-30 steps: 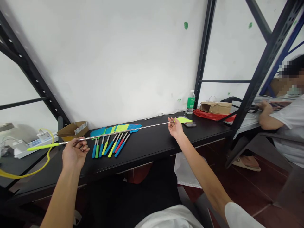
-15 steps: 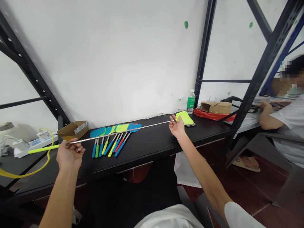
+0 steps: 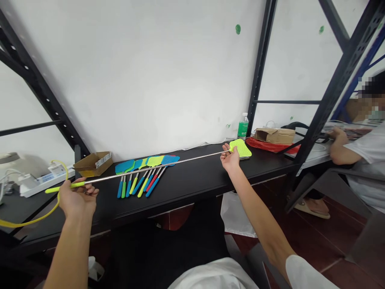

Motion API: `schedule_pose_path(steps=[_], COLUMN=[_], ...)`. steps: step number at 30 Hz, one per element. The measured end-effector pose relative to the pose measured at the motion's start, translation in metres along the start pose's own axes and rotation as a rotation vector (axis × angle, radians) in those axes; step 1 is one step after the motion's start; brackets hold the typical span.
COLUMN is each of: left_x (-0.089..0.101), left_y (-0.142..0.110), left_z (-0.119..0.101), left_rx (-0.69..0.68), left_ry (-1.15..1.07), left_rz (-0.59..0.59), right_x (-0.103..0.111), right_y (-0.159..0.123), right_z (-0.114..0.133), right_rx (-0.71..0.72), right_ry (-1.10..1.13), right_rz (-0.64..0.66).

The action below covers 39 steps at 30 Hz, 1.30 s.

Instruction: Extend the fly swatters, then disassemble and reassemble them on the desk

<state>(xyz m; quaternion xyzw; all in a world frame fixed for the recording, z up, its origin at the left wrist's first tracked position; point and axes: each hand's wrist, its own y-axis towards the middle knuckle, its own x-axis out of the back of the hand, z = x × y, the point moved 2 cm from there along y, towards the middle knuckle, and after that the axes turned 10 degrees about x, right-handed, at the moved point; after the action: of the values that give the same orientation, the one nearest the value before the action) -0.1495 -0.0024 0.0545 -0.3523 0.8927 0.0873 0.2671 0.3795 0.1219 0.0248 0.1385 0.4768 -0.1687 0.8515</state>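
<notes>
Over the black table (image 3: 192, 180), one extended yellow-green fly swatter (image 3: 195, 158) spans both hands. Left hand (image 3: 77, 200) grips its handle near the rod; right hand (image 3: 231, 160) pinches the neck just below the mesh head (image 3: 241, 148). Two-end hold probably keeps the thin rod steady. Collapsed swatters (image 3: 155, 161) lie in a row, handles toward the person, likely for easy reach. Palms face roughly up, forearms spread wide, right arm stretched farther out.

I can read nothing from here: the green label (image 3: 242, 130) on the bottle (image 3: 244, 119), right of centre, and the white sticker (image 3: 103, 159) on the box (image 3: 86, 166), at left, bear print too small.
</notes>
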Motion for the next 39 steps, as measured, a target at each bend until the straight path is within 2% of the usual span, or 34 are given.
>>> schedule_pose_path(steps=[6, 14, 18, 24, 28, 33, 37, 39], left_x=[-0.005, -0.014, -0.032, -0.072, -0.086, -0.079, -0.062, -0.055], left_y=[-0.003, -0.013, -0.025, -0.058, -0.075, -0.069, -0.054, -0.047], left_z=[-0.001, -0.01, -0.002, 0.028, 0.042, 0.036, 0.018, 0.009], left_rx=[-0.038, -0.062, -0.036, 0.004, 0.027, 0.079, 0.06, 0.036], left_ry=[0.029, 0.001, 0.012, 0.057, 0.034, 0.036, -0.074, -0.092], left_rz=[0.009, 0.052, 0.133, 0.352, 0.457, 0.433, 0.316, 0.27], right_x=[0.001, -0.001, -0.011, -0.028, -0.035, -0.039, -0.036, -0.033], right_y=[-0.002, -0.005, -0.015, -0.047, -0.061, -0.055, -0.04, -0.034], right_z=[-0.003, -0.004, -0.013, -0.049, -0.063, -0.045, -0.017, -0.005], right_rx=[0.134, 0.185, 0.185, 0.125, 0.065, -0.028, -0.052, -0.116], right_ry=[-0.133, -0.156, -0.169, -0.209, -0.214, -0.184, -0.168, -0.191], right_rz=[-0.028, -0.035, -0.006, 0.061, 0.085, 0.199, 0.199, 0.274])
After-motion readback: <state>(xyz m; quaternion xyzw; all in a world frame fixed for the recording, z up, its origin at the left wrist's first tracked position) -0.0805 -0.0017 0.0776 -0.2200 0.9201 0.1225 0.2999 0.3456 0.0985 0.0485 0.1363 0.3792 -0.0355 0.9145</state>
